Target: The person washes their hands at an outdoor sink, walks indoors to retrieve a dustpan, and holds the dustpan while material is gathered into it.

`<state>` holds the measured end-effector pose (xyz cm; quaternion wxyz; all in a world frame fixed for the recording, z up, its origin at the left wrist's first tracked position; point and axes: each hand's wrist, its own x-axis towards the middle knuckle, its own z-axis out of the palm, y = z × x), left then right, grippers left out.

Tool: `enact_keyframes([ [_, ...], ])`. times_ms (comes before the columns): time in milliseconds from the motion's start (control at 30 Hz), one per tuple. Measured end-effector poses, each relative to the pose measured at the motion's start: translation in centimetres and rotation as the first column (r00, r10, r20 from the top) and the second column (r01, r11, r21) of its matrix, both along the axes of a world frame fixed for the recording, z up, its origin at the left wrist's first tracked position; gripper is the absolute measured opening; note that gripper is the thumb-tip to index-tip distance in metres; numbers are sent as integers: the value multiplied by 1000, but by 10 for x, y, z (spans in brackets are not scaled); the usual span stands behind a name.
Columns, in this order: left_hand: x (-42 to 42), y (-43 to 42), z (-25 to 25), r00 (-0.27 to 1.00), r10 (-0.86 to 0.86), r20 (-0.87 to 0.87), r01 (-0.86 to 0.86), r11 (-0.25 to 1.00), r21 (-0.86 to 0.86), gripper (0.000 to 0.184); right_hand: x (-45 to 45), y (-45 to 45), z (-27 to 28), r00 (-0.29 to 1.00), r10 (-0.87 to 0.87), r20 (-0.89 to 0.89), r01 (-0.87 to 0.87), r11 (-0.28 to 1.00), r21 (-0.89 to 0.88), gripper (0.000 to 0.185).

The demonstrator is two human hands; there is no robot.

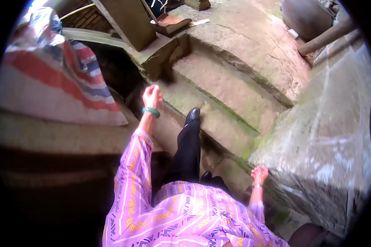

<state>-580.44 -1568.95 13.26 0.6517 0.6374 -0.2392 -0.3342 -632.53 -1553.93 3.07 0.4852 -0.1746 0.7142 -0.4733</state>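
My left hand [152,96] hangs in the air over the stone steps, its fingers curled closed and no object showing in them. A green bangle [151,111] circles that wrist. Lower on the right, my right hand [259,174] is beside the rough stone wall [317,160], also with curled fingers and no object visible; whether it touches the wall I cannot tell. A thin bracelet [257,186] is on the right wrist. One black shoe [193,115] is forward on a lower stone step [222,111], while the other foot is further back.
Mossy stone steps [235,84] rise ahead to a stone landing [251,33]. A striped woven sheet [49,82] drapes over a ledge at left, near a dark gap. On the landing are a dustpan [171,25], a large round pot [307,18] and a wooden pole [327,37].
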Motion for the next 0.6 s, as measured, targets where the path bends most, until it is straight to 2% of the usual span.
enact_keyframes([
  [67,40,-84,11,998,-64,29,66,994,-84,24,7,-26,-9,996,-82,-43,85,993,78,40],
  [133,73,-168,47,988,-65,142,65,998,0,36,16,-51,-10,991,-122,-59,130,977,171,32],
  [200,118,-257,77,973,-86,212,71,995,76,49,17,-59,-13,995,-88,-39,95,954,283,20],
  [267,172,-343,99,960,-132,247,107,988,112,58,45,-79,31,996,35,-79,3,901,433,8],
  [333,217,-418,125,948,-126,293,89,987,135,66,74,-108,57,997,0,-71,36,863,505,6],
  [400,253,-478,142,959,-88,270,46,987,157,72,97,-133,71,998,-28,-60,57,817,573,4],
  [433,263,-500,152,966,-59,250,20,988,156,73,105,-144,72,998,1,-62,35,813,581,5],
  [467,272,-514,157,972,-28,232,-8,988,153,75,111,-152,71,975,192,-112,-91,802,591,6],
  [500,289,-534,154,969,21,246,-66,982,175,75,114,-159,71,826,527,-201,-304,716,628,7],
  [533,310,-552,151,976,-8,215,-42,974,223,76,118,-166,71,437,831,-344,-479,538,694,9],
  [567,319,-562,155,981,47,187,-92,966,240,76,123,-174,72,-6,896,-445,-539,372,756,11],
  [600,325,-573,157,982,103,158,-141,956,258,77,127,-179,72,-264,840,-475,-534,283,797,12],
])
